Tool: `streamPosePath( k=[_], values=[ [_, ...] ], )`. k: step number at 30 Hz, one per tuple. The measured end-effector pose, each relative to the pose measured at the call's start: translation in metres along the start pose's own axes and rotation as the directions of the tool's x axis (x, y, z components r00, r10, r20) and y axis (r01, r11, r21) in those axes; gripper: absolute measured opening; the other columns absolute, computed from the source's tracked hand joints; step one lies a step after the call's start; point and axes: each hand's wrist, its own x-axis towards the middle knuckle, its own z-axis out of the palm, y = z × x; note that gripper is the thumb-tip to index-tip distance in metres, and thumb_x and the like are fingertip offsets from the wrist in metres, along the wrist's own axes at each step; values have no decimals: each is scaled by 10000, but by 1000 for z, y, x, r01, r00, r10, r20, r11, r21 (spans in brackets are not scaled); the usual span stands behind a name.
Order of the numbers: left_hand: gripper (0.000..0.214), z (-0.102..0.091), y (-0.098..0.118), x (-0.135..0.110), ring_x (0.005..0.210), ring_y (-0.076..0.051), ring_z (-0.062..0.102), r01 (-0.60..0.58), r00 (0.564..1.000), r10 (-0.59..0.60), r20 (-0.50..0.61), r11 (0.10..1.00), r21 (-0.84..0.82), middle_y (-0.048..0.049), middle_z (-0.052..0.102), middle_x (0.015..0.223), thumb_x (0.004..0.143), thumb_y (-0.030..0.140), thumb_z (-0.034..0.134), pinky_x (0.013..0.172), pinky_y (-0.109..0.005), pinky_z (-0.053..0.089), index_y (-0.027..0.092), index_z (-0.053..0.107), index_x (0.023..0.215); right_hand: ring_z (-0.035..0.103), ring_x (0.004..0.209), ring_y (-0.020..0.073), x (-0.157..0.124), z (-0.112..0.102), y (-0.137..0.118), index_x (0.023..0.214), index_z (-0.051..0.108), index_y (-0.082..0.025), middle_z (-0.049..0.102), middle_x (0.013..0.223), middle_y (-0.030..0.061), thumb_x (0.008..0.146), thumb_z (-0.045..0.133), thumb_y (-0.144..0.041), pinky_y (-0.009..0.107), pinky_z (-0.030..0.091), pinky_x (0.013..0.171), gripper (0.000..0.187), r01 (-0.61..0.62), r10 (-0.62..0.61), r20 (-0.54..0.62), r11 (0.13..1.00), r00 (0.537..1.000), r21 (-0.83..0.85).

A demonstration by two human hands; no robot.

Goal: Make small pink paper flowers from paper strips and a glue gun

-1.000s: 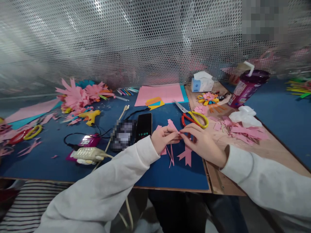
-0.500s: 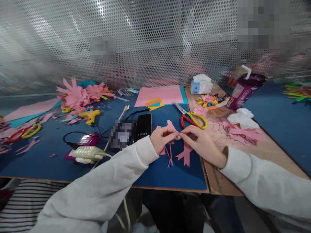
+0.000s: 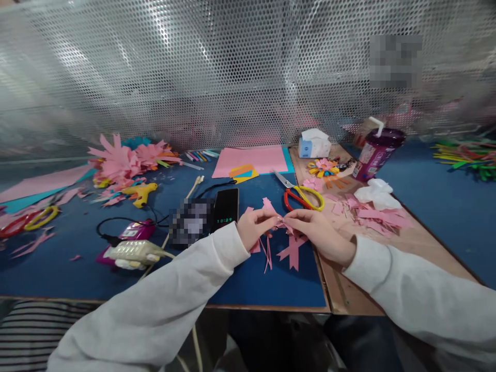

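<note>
My left hand (image 3: 256, 227) and my right hand (image 3: 313, 231) meet over the blue mat (image 3: 248, 279), both pinching a cut piece of pink paper (image 3: 291, 249) between fingertips. Thin pink strips hang down from the pinch toward the mat, and notched ends stick out past my fingers. Both sleeves are white. Scissors with red and yellow handles (image 3: 302, 194) lie just behind my right hand.
A black phone (image 3: 226, 207) and a power strip (image 3: 132, 251) lie left of my hands. Pink paper flowers (image 3: 124, 157), a yellow glue gun (image 3: 141, 192), pink sheets (image 3: 251, 159), a tissue box (image 3: 313, 144), a purple cup (image 3: 374, 155) and pink scraps (image 3: 372, 217) surround them. A perforated metal screen stands behind.
My hands stay pinched together on the pink paper with small finger shifts. The view has tilted a little, so everything sits slightly lower and to the left.
</note>
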Motion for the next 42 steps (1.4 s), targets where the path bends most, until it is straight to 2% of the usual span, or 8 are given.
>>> streamPosePath(
  k=[7, 21, 27, 35, 42],
  values=[
    [172, -1, 1, -1, 611, -124, 601, -77, 997, 77, 4, 995, 70, -45, 685, 703, 677, 285, 685, 498, -194, 501, 149, 711, 778, 464, 518, 74, 4, -2, 6, 718, 607, -149, 532, 598, -35, 700, 647, -393, 225, 353, 517, 247, 15, -15, -2, 996, 1000, 90],
    [128, 0, 0, -2, 609, -111, 624, -133, 991, 131, 22, 983, 126, -38, 706, 733, 699, 245, 669, 534, -189, 503, 153, 705, 782, 470, 503, 70, 2, -3, 8, 690, 608, -154, 523, 574, -40, 699, 657, -400, 216, 347, 488, 251, 12, -13, 13, 995, 1000, 102],
    [128, 2, 1, -4, 624, -123, 634, -116, 993, 119, -16, 986, 119, -46, 710, 744, 690, 253, 679, 560, -209, 511, 147, 700, 759, 468, 510, 70, 2, -2, 6, 691, 611, -157, 521, 587, -40, 682, 669, -402, 219, 358, 493, 251, 15, -17, 14, 996, 1000, 92],
    [85, 4, 2, -5, 565, -102, 593, -70, 997, 72, -36, 996, 55, -28, 682, 671, 666, 221, 682, 480, -186, 473, 143, 688, 700, 452, 522, 72, 3, -2, 8, 744, 621, -158, 521, 616, -33, 673, 679, -433, 214, 355, 488, 289, -7, 6, 12, 998, 1000, 66],
    [78, 6, 1, -7, 577, -114, 590, -12, 999, 12, -40, 1000, -7, -34, 678, 659, 653, 208, 692, 474, -205, 462, 136, 670, 673, 414, 533, 70, 2, -1, 7, 741, 618, -162, 506, 623, -33, 673, 676, -452, 210, 329, 490, 303, -21, 21, -7, 1000, 1000, -6]
  ],
)
